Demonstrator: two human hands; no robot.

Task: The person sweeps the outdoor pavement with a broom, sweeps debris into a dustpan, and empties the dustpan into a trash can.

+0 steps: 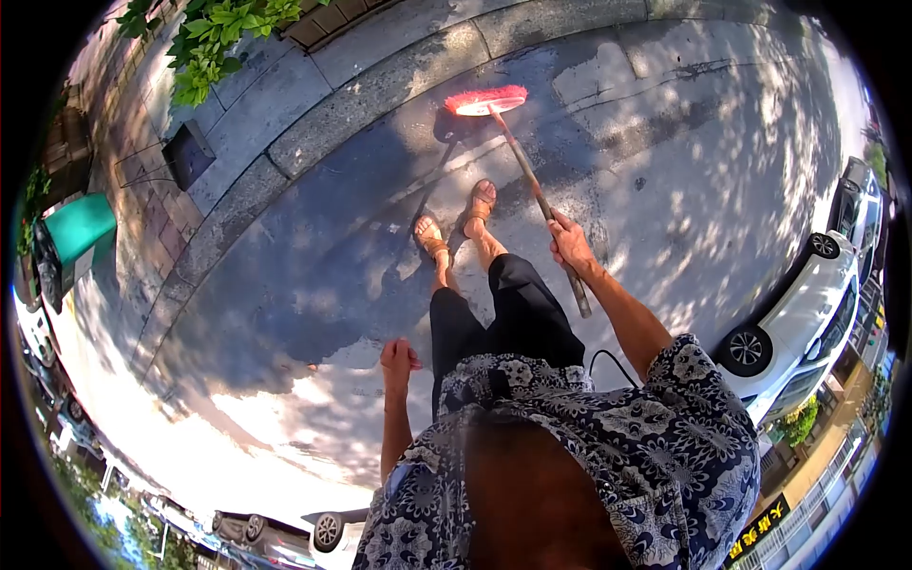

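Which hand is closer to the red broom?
Right. The right hand is wrapped around the handle of the broom, well up from the red bristle head resting on the pavement. The left hand hangs empty by the person's side, apart from the broom.

Right hand [570,239] gripping broom [486,101] handle, bristles on pavement nr curb [380,95], left hand [399,357] hanging free
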